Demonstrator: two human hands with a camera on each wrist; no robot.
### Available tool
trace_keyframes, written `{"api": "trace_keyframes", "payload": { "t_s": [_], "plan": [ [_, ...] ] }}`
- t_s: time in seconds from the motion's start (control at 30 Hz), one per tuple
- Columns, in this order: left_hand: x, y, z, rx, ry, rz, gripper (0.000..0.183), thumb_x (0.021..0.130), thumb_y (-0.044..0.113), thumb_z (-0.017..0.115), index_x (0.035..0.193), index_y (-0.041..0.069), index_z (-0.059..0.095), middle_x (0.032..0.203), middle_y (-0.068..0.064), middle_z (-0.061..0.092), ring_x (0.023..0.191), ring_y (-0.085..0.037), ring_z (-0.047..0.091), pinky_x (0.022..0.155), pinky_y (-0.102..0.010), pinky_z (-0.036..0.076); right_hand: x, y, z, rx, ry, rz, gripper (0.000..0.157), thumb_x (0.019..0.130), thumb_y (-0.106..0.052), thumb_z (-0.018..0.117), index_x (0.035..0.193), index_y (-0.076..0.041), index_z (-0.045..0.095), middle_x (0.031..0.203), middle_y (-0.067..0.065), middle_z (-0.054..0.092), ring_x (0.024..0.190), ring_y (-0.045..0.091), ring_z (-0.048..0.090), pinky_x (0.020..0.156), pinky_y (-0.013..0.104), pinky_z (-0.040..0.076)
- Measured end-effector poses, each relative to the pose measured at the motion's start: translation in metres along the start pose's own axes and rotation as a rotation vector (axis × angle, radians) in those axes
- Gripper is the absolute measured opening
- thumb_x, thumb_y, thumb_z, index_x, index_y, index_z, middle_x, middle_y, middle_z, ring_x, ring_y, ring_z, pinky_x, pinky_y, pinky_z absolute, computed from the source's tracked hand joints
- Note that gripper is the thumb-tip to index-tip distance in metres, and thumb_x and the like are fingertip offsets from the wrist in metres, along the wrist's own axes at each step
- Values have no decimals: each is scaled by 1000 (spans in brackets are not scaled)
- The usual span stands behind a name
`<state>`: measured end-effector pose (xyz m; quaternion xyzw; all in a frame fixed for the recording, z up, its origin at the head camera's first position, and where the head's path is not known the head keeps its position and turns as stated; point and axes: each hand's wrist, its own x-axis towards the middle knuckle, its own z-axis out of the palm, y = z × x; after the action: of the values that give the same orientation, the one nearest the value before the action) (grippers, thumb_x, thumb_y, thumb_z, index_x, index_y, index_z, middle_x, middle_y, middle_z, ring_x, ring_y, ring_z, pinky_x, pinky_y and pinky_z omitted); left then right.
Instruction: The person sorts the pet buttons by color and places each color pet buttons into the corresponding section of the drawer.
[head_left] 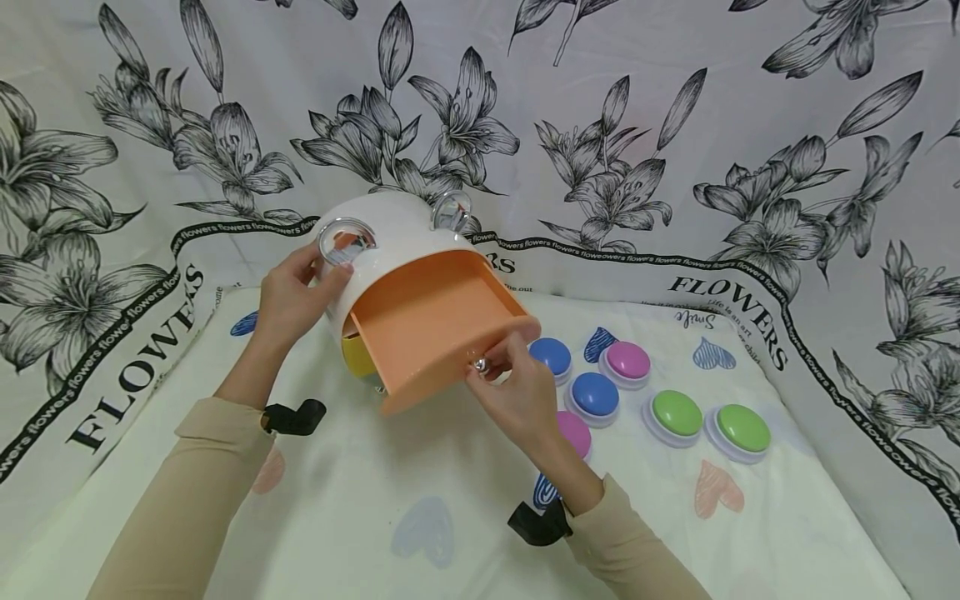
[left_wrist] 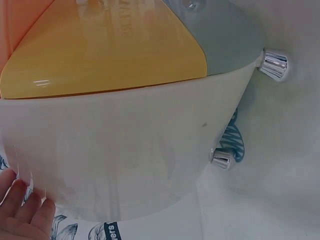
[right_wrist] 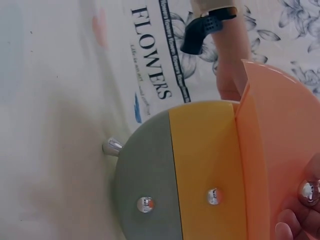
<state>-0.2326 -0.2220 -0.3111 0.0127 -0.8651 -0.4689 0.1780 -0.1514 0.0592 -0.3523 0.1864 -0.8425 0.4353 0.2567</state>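
A small white rounded drawer cabinet (head_left: 397,218) stands tilted on the cloth. Its orange drawer (head_left: 420,329) is pulled out and shows its inside; below lie a yellow drawer (right_wrist: 205,150) and a grey-green drawer (right_wrist: 147,165). My right hand (head_left: 517,387) pinches the silver knob (head_left: 480,364) on the orange drawer's front. On the cabinet's left side, my left hand (head_left: 296,292) holds the white shell, thumb near a shiny round fitting (head_left: 347,240). The left wrist view shows these fingertips (left_wrist: 42,212) against the shell.
Right of the cabinet, several round push buttons sit on the cloth: blue ones (head_left: 596,393), pink ones (head_left: 628,360) and green ones (head_left: 742,427). Short chrome feet (left_wrist: 275,65) stick out from the cabinet. A flower-printed curtain (head_left: 600,125) hangs behind.
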Motion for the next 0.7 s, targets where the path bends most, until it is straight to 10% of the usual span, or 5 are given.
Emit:
{"api": "trace_keyframes", "payload": {
  "t_s": [0.7],
  "plan": [
    [0, 0, 2, -1, 6, 14, 59, 85, 46, 58, 134, 14, 49, 120, -10, 51, 121, -27, 44, 100, -47, 41, -10, 5, -8, 34, -42, -60, 29, 78, -14, 73, 94, -7, 50, 83, 3, 62, 70, 10, 59, 53, 25, 55]
  ]
}}
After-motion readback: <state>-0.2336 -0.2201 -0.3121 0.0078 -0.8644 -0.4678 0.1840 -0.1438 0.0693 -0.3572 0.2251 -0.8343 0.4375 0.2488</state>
